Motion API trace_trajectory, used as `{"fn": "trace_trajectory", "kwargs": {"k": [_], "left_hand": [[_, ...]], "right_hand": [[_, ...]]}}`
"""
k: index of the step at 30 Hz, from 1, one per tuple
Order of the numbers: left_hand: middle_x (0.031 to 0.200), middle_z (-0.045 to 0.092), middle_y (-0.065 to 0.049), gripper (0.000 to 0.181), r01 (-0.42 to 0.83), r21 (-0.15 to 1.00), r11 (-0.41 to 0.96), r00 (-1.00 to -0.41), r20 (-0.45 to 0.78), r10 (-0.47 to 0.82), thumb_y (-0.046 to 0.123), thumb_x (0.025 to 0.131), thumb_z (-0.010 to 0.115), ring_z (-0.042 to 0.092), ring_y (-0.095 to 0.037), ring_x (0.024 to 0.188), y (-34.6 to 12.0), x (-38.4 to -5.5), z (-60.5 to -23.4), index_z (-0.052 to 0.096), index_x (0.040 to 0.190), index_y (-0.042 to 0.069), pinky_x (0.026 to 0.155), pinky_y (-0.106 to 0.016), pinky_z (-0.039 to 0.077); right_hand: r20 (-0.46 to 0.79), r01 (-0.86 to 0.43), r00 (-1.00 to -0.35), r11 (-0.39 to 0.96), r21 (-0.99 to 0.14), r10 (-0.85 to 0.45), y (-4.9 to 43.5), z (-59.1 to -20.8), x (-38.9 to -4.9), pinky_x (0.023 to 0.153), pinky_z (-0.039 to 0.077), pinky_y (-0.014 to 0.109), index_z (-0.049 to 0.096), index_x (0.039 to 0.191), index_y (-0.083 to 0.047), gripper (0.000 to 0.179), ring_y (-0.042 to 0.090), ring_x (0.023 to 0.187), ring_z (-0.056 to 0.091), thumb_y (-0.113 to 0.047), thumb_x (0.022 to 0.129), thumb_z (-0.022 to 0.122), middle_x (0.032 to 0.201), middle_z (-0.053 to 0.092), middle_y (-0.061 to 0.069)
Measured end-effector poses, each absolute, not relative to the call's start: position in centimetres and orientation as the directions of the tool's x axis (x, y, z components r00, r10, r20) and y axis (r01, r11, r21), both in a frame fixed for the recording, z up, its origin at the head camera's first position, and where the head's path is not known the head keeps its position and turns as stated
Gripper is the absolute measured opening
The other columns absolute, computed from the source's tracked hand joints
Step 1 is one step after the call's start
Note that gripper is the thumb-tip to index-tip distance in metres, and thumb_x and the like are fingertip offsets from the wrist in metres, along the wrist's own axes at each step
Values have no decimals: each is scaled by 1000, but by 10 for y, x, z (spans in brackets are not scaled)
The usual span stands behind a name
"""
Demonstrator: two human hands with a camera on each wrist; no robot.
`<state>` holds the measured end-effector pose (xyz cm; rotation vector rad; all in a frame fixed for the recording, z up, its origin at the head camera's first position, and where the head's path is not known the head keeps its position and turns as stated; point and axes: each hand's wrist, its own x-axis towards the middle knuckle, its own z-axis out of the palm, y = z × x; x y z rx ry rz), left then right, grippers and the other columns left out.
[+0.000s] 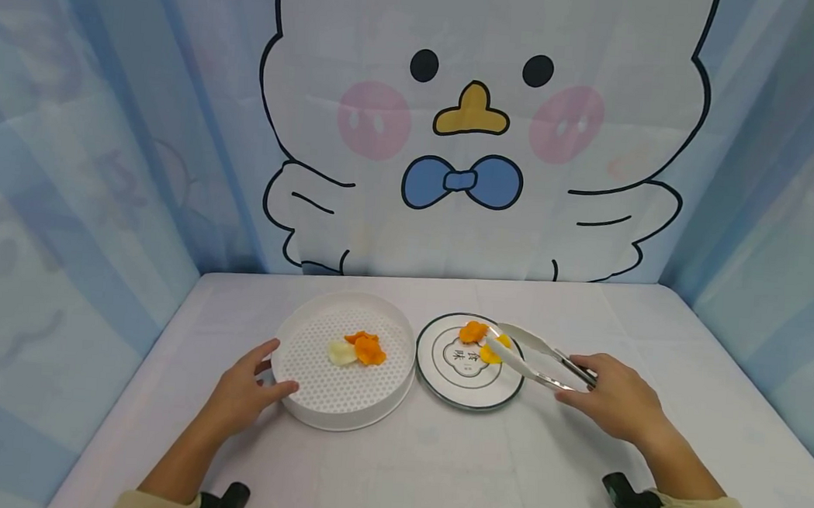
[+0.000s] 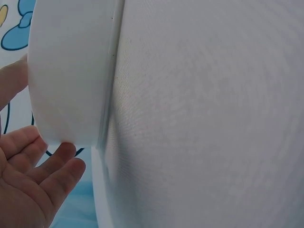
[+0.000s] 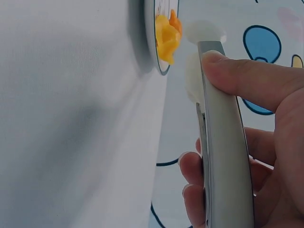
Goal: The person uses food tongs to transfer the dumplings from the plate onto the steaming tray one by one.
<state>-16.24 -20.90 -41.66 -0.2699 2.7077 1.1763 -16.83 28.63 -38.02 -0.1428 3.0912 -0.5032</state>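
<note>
My left hand (image 1: 241,388) rests at the left side of a round white container (image 1: 344,412) with a perforated surface, thumb at its rim and fingertips against the outer wall. In the left wrist view the fingers (image 2: 59,183) are spread along that wall. Orange flower-shaped pieces (image 1: 370,350) and a pale yellow piece (image 1: 342,352) lie on the perforations. My right hand (image 1: 618,399) holds tongs (image 1: 544,356) with pale tips and metal-edged handles. The tong tips stand apart over a plate (image 1: 441,380), around a yellow piece (image 1: 490,353). An orange piece (image 1: 473,333) lies beside it.
The dark-rimmed plate stands right beside the container on a white-covered table (image 1: 435,473). A printed curtain (image 1: 464,242) hangs behind the table's far edge, with blue cloth (image 1: 103,189) at both sides. Black wrist mounts (image 1: 630,497) sit near the sleeves.
</note>
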Motion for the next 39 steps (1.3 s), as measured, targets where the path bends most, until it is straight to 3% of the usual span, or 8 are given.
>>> {"fn": "trace_trajectory", "kwargs": {"k": [7,19,26,30,39], "left_hand": [[155,29,-27,88,-236,704,670,-967,-234,-95,35,87,72,35,-47,139,-209,-163,-418,22,155,11,102,-56,46],[156,29,-26,87,-237,701,673,-967,-235,-95,34,88,72,35,-46,140,-210,-163,-418,22,156,11,103,-55,46],[156,29,-25,87,-239,704,669,-967,-237,-95,32,88,72,34,-45,141,-210,-163,-418,22,156,11,104,-55,45],[157,28,-25,87,-239,705,668,-967,-235,-98,32,88,72,34,-46,140,-210,-162,-418,22,156,11,103,-55,46],[156,29,-25,87,-233,702,673,-968,-231,-93,33,88,72,34,-46,141,-210,-162,-417,22,156,10,104,-55,45]], "right_hand": [[-26,-58,-997,947,-315,-70,290,-380,-171,76,52,58,55,136,-3,75,45,111,57,-50,80,72,132,56,29],[-102,-36,-992,943,-330,-73,293,-383,-181,71,53,51,56,135,0,76,40,105,58,-52,81,71,131,56,31],[-133,-51,-986,934,-354,-104,292,-379,-181,78,51,55,56,134,0,77,43,111,56,-51,80,73,133,55,30],[-116,-67,-987,934,-350,-114,291,-380,-179,77,51,54,57,133,0,74,39,107,58,-49,80,74,131,56,30],[-37,-122,-989,935,-332,-142,286,-377,-172,65,46,35,62,129,-4,64,24,85,56,-43,81,75,123,63,25]]}}
